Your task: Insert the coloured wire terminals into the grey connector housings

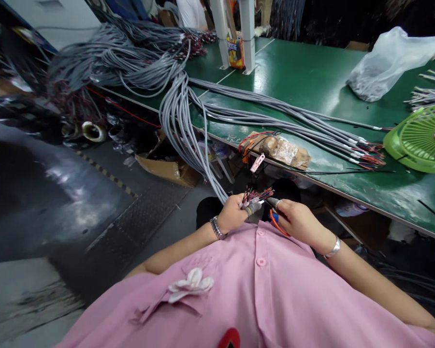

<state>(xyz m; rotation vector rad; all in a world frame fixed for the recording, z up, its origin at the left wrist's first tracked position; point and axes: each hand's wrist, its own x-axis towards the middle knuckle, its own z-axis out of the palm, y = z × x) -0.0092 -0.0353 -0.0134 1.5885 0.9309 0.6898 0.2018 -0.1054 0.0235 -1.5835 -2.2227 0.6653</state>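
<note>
A bundle of grey cables (183, 111) hangs off the green table, and its lower end runs into my left hand (234, 212). The fingers of that hand are wrapped round the cables near their stripped ends, where thin coloured wires (259, 194) fan out toward the right. My right hand (299, 220) is closed on a tool with orange and blue handles (278, 223); its dark tip touches or nearly touches the wires. Grey covers show on some fingertips of both hands. Both hands are close together in front of the pink shirt.
On the green table (311, 77) lie more grey cables (293, 118), a wrapped wooden block (284, 150), a green fan (420, 137) and a plastic bag (387, 63). White posts (248, 34) rise at the back. A cardboard box (166, 166) sits below the table edge.
</note>
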